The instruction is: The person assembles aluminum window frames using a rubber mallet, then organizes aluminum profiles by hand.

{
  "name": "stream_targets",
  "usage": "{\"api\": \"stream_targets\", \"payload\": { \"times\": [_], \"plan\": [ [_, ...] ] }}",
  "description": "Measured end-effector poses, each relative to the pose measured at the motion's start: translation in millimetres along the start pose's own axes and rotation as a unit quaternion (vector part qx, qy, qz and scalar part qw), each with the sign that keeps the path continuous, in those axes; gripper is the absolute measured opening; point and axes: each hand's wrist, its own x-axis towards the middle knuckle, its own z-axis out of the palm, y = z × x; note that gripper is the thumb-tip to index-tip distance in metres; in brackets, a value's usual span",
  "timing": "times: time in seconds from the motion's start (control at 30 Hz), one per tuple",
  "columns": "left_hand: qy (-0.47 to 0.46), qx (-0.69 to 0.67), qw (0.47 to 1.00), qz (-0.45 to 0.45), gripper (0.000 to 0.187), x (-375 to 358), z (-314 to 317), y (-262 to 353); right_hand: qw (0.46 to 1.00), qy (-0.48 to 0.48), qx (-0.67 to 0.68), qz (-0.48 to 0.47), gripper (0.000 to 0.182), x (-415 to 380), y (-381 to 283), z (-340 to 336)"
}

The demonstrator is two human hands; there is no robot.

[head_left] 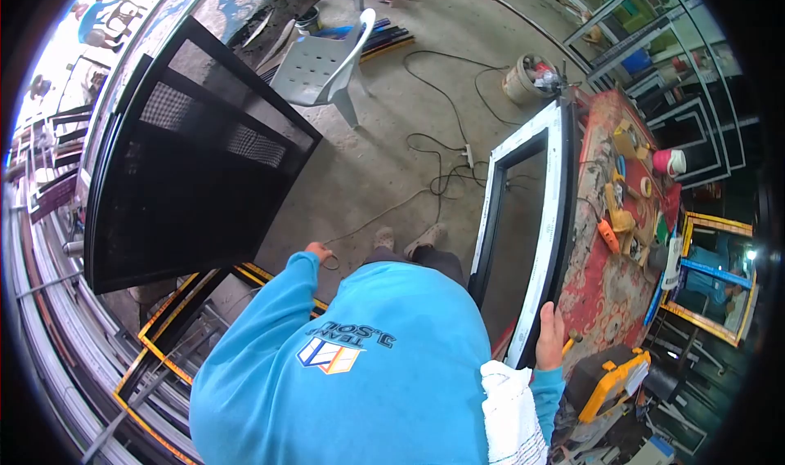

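Observation:
My right hand [550,338] grips the near end of a rectangular window frame [546,244], dark with white film strips on its face. The frame stands on the floor at my right, against the red-patterned work table. My left hand [318,250] hangs low at my left side with its fingers curled. A thin light cord [380,216] runs to it from the floor, and a small loop shows just below the fingers. Whether the cord is held is hard to make out. A white towel [513,412] hangs by my right forearm.
Dark mesh screen panels [196,163] lean at the left, above metal profiles [49,301]. Ahead are a grey plastic chair [319,69], a bucket [527,81] and black cables [446,97] on the floor. Tools cover the work table [601,301]; a yellow-black case [609,383] sits nearby.

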Motion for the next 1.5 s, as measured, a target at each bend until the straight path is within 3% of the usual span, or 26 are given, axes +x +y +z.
{"api": "stream_targets", "payload": {
  "times": [0.13, 0.17, 0.3, 0.5, 0.53, 0.6, 0.67, 0.7, 0.77, 0.9, 1.0, 1.03, 1.1, 1.13, 1.2, 1.23, 1.3, 1.33, 1.37, 1.43, 1.5],
  "plan": [
    [0.033, -0.029, 0.999, -0.006, 0.032, -8, -17, -26, 0.999, -0.006, -0.044, 0.001, 0.060, 51, 8, 20],
    [0.038, -0.032, 0.999, -0.010, 0.032, -10, -20, -20, 0.999, 0.008, -0.030, -0.031, 0.059, 66, 9, 30],
    [0.051, -0.085, 0.995, -0.019, 0.032, 1, -31, 17, 0.998, -0.041, 0.037, 0.034, 0.058, 130, 24, 48],
    [0.033, -0.182, 0.981, -0.065, 0.031, 13, -66, 164, 0.998, -0.066, 0.003, 0.015, 0.061, 231, 25, 76],
    [0.021, -0.191, 0.979, -0.070, 0.031, 21, -75, 190, 0.999, -0.032, 0.003, -0.002, 0.061, 249, 26, 78],
    [0.075, -0.120, 0.983, 0.119, 0.032, 71, -81, 213, 0.998, -0.048, 0.028, -0.014, 0.061, 302, 27, 76],
    [0.055, -0.169, 0.967, 0.180, 0.032, 96, -98, 249, 0.998, -0.056, 0.036, 0.017, 0.060, 314, 21, 74],
    [0.049, -0.171, 0.974, 0.141, 0.032, 90, -114, 282, 0.998, -0.057, 0.023, 0.015, 0.060, 319, 2, 74],
    [0.056, -0.159, 0.975, 0.148, 0.033, 115, -135, 316, 1.000, -0.024, -0.004, -0.019, 0.060, 341, -11, 82],
    [0.034, -0.195, 0.962, 0.186, 0.033, 129, -188, 393, 0.999, -0.034, 0.002, 0.028, 0.061, 391, -45, 90],
    [0.112, -0.176, 0.934, 0.288, 0.028, 158, -237, 460, 0.999, -0.014, -0.014, 0.045, 0.063, 439, -60, 104],
    [0.088, -0.206, 0.939, 0.259, 0.025, 173, -258, 480, 0.998, -0.012, -0.026, 0.064, 0.064, 451, -67, 108],
    [0.242, -0.105, 0.891, 0.369, 0.023, 196, -303, 522, 0.997, 0.017, -0.045, 0.058, 0.066, 478, -81, 120],
    [0.234, -0.107, 0.892, 0.371, 0.023, 215, -325, 541, 0.997, 0.043, -0.055, 0.039, 0.067, 498, -90, 128],
    [0.356, -0.039, 0.839, 0.409, 0.019, 248, -368, 566, 0.995, 0.045, -0.053, 0.076, 0.068, 534, -110, 136],
    [0.344, -0.038, 0.846, 0.405, 0.019, 263, -386, 574, 0.992, 0.040, -0.048, 0.107, 0.070, 546, -120, 135],
    [0.325, 0.089, 0.899, 0.281, 0.022, 285, -413, 578, 0.987, 0.000, -0.043, 0.155, 0.075, 567, -153, 135],
    [0.245, 0.122, 0.935, 0.225, 0.024, 296, -425, 579, 0.988, 0.034, -0.067, 0.133, 0.074, 579, -164, 140],
    [0.246, 0.122, 0.936, 0.221, 0.024, 305, -433, 582, 0.988, 0.067, -0.088, 0.108, 0.072, 591, -172, 145],
    [0.136, 0.193, 0.957, 0.171, 0.025, 308, -446, 584, 0.987, 0.048, -0.086, 0.123, 0.072, 613, -179, 142],
    [0.129, 0.213, 0.955, 0.160, 0.026, 302, -455, 591, 0.989, 0.040, -0.047, 0.137, 0.072, 628, -207, 142]
  ]
}}
